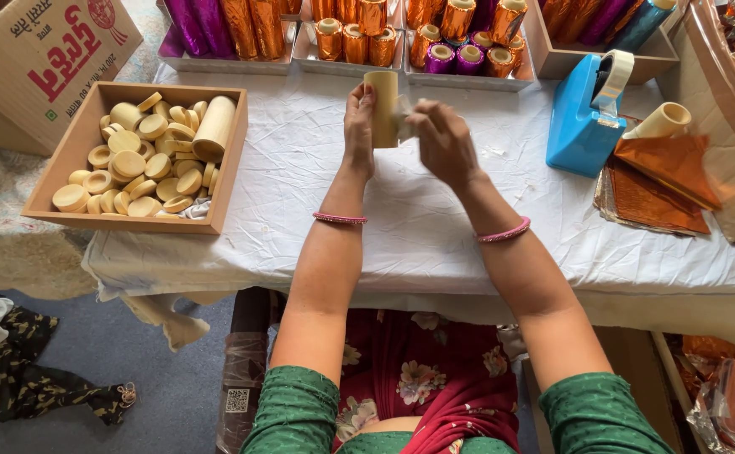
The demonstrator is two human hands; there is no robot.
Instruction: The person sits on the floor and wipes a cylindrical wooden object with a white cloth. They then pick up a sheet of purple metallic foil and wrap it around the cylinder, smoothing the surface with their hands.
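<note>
My left hand [358, 122] grips a plain tan cardboard tube [382, 105], held upright above the white cloth-covered table [418, 227]. My right hand [441, 139] is at the tube's right side, pinching a small pale piece of cloth or paper [402, 118] against it. Both wrists wear pink bangles. The hands are near the table's far middle, just in front of the trays of foil-wrapped tubes.
A wooden box [81, 143] of tan round caps and one tube sits at left. Trays of orange and purple foil-wrapped tubes [359, 38] line the far edge. A blue tape dispenser [586, 113], a bare tube [660, 122] and orange foil sheets [658, 181] lie at right. A cardboard carton [39, 59] stands far left.
</note>
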